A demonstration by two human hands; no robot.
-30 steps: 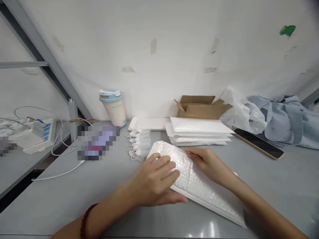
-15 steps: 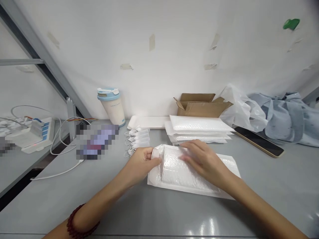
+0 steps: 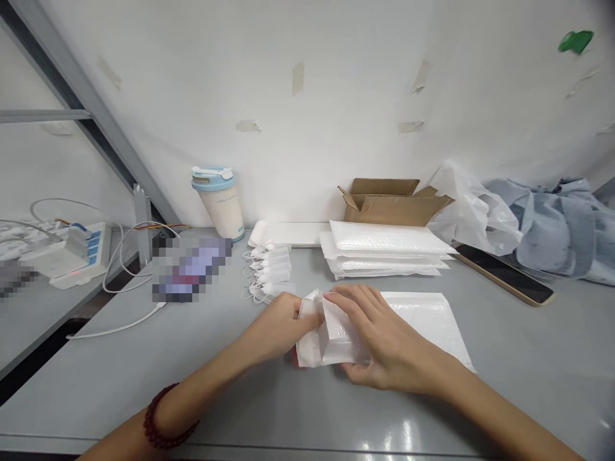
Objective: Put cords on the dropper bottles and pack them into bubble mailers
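Note:
A white bubble mailer (image 3: 427, 320) lies on the grey table in front of me, its left end raised and bulging. My left hand (image 3: 288, 323) pinches that left end, with the thumb pressed on the near face. Across the middle of the mailer, my right hand (image 3: 379, 339) grips it from both edges, fingers over the far side and thumb at the near edge. A slip of red shows under the mailer's left corner; what it belongs to is hidden. Just beyond my left hand lie several small white tags with string loops (image 3: 271, 266).
A stack of white bubble mailers (image 3: 384, 246) stands behind, before an open cardboard box (image 3: 398, 208). At the right are a dark phone (image 3: 502, 272), a plastic bag and cloth. A cup (image 3: 218, 205), a blurred-out device (image 3: 195, 269) and a power strip (image 3: 81, 253) are left.
My right hand has gone from resting flat over the mailer to gripping it across both edges. The mailer's left end has lifted and bulged. The view has shifted slightly.

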